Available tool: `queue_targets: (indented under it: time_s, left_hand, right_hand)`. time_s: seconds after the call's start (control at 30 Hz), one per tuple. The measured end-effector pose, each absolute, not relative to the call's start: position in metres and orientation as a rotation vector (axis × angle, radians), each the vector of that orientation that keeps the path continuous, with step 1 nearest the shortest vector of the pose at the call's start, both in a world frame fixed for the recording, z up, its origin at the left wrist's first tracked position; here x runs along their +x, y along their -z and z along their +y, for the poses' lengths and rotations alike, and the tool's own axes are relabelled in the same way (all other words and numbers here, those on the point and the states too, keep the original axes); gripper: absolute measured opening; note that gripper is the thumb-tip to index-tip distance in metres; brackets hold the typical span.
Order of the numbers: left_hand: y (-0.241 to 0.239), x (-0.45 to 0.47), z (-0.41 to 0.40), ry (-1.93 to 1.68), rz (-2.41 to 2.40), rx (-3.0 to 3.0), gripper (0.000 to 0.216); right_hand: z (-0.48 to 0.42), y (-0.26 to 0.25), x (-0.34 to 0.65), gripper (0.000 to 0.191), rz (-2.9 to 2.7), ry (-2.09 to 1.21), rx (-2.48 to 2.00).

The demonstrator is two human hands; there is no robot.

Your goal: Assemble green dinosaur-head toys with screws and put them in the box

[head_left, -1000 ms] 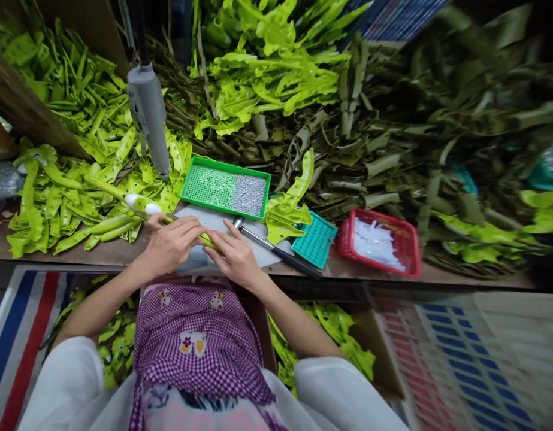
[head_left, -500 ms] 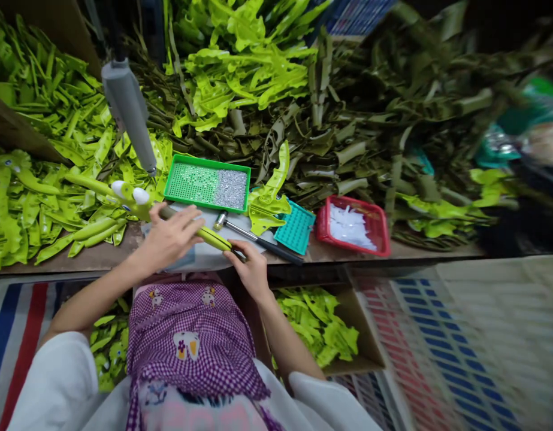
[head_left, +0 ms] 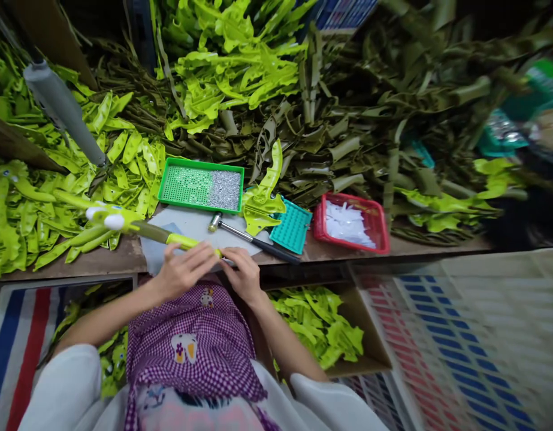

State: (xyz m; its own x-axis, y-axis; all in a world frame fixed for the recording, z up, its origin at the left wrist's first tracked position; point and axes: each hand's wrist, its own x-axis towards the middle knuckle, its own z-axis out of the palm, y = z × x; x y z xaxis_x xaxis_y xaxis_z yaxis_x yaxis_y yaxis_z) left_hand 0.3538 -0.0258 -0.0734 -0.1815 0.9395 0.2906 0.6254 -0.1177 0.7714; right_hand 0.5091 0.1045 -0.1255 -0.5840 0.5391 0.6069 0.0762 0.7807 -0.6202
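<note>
A long lime-green and olive plastic toy (head_left: 153,231) with white bulges near its far end slants across the table edge. My left hand (head_left: 186,269) is closed around its near part. The fingers of my right hand (head_left: 242,272) pinch the toy's near tip, close beside the left hand; the tip itself is mostly hidden. Just beyond my hands lie a small hammer (head_left: 253,239) with a black handle and a green tray (head_left: 186,206) of small silvery pieces. An electric screwdriver (head_left: 69,114) hangs at the left, apart from both hands.
Lime-green plastic parts (head_left: 132,155) heap up at the left, dark olive parts (head_left: 343,143) at the back right. A teal mat (head_left: 292,224) and a red basket (head_left: 320,230) of white pieces lie right of the hammer. Below the table edge stands a cardboard box (head_left: 375,335) of green parts.
The toy has come nearer to my body and leftward. My left hand has slid along it toward the near tip, next to my right hand. The screwdriver has swung left.
</note>
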Motion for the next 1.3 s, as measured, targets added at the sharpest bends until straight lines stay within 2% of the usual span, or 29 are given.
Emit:
queue_targets:
  time_s: [0.07,0.1,0.2,0.33,0.5,0.63,0.73,0.83,0.93,1.13,1.3]
  left_hand:
    - [0.085,0.372,-0.052,-1.519,1.882,1.291,0.022]
    - [0.091,0.381,-0.061,-1.625,1.853,1.007,0.028]
    - [0.103,0.394,-0.063,-1.828,1.475,0.294,0.046]
    - [0.116,0.388,-0.033,-2.035,1.195,-0.157,0.040]
    - [0.126,0.386,-0.020,-2.063,1.177,-0.254,0.031]
    - [0.127,0.389,-0.025,-2.069,1.227,-0.269,0.034]
    - [0.125,0.388,-0.027,-2.058,1.228,-0.262,0.046]
    - [0.122,0.387,-0.027,-2.062,1.220,-0.240,0.060]
    - [0.118,0.386,-0.027,-2.062,1.205,-0.249,0.063]
    - [0.118,0.387,-0.025,-2.046,1.217,-0.284,0.065]
    - [0.116,0.388,-0.019,-2.055,1.224,-0.348,0.066]
  right_hand:
    - [0.109,0.131,0.511,0.023,-2.133,-0.603,-0.408]
    - [0.113,0.135,0.511,0.023,-2.152,-0.567,-0.379]
    - [0.120,0.150,0.513,0.021,-2.279,-0.513,-0.274]
    - [0.108,0.135,0.514,0.018,-2.362,-0.529,-0.395]
    - [0.085,0.065,0.459,0.029,-1.920,-0.847,-0.671]
    - [0.113,0.031,0.341,0.047,-1.994,-1.077,-0.396]
    - [0.138,0.015,0.260,0.061,-1.979,-1.175,-0.250]
    - [0.144,0.001,0.220,0.062,-1.974,-1.331,-0.038]
    - [0.147,0.003,0.223,0.054,-2.029,-1.420,0.024]
    - [0.190,0.046,0.259,0.039,-1.649,-1.479,-0.478]
    - [0.210,0.067,0.255,0.038,-1.538,-1.493,-0.531]
